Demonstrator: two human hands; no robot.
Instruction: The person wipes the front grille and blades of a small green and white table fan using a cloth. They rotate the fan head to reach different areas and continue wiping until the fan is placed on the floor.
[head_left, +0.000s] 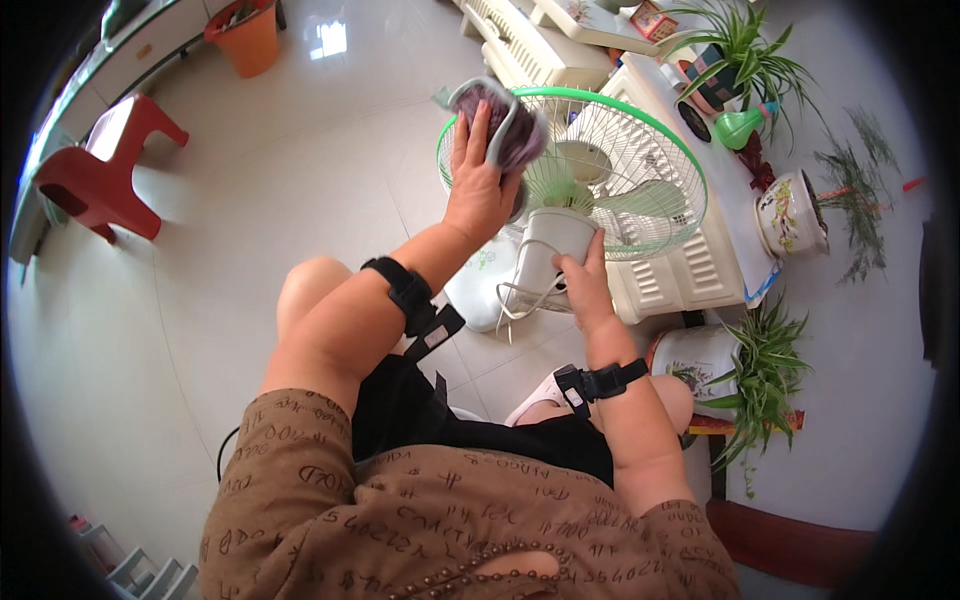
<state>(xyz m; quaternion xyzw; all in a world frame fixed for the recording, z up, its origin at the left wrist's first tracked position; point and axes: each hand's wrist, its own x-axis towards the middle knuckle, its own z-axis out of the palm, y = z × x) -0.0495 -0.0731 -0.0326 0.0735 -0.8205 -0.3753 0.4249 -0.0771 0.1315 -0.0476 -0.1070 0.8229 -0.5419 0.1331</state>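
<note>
My left hand (480, 180) presses a folded purple and pale grey cloth (514, 131) against the left side of an electric fan's wire guard (555, 112). The guard has a green rim (637, 112), and translucent green blades (645, 206) show through the wires. My right hand (589, 281) grips the fan's white body (551, 232) on its right side, below the guard. A white power cord (517, 296) hangs looped around the lower part of the body. The fan's pale base (480, 296) rests on the tiled floor, partly hidden by the body and my left forearm.
Beyond the fan stands a cream plastic cabinet (652, 281) bearing a spider plant (739, 60), a green bottle (739, 127) and a floral pot (787, 214). Another potted plant (765, 382) is at my right. A red stool (112, 172) and an orange pot (244, 37) stand left.
</note>
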